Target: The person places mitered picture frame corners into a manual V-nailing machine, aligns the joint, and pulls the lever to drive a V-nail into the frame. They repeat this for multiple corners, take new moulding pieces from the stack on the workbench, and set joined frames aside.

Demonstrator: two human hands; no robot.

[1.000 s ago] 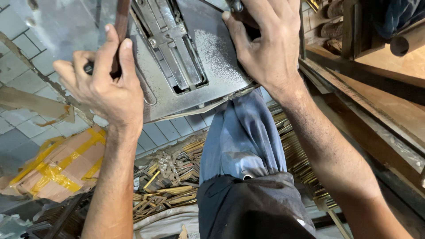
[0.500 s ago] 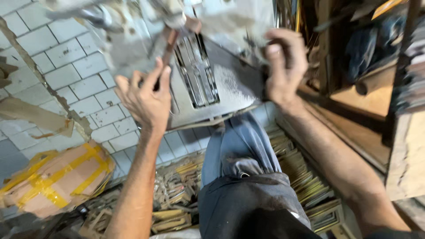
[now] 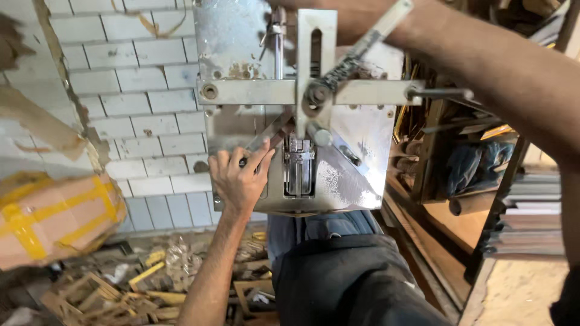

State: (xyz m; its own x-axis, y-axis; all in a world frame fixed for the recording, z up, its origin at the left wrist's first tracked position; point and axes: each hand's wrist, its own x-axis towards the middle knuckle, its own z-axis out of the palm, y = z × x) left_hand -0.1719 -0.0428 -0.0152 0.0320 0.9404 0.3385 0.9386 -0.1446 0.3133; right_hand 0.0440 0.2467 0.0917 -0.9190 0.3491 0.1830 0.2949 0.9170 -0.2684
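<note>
Since half a second ago my view is rising; left hand (image 3: 241,178) fingers are closing on the slim strip (image 3: 266,136) slanting up-right over the steel plate machine (image 3: 338,175); right hand's grip I cannot tell.

A white tiled wall (image 3: 127,115) faces me, wood offcuts (image 3: 121,284) litter my floor, and wooden shelving (image 3: 465,199) stands to my right

One metal cutting machine (image 3: 296,121) with one cross-shaped guide bar (image 3: 314,90), one hand (image 3: 241,181) in view on its plate, one tape-bound cardboard box (image 3: 54,217), and one heap of wooden frame offcuts (image 3: 139,284).
</note>
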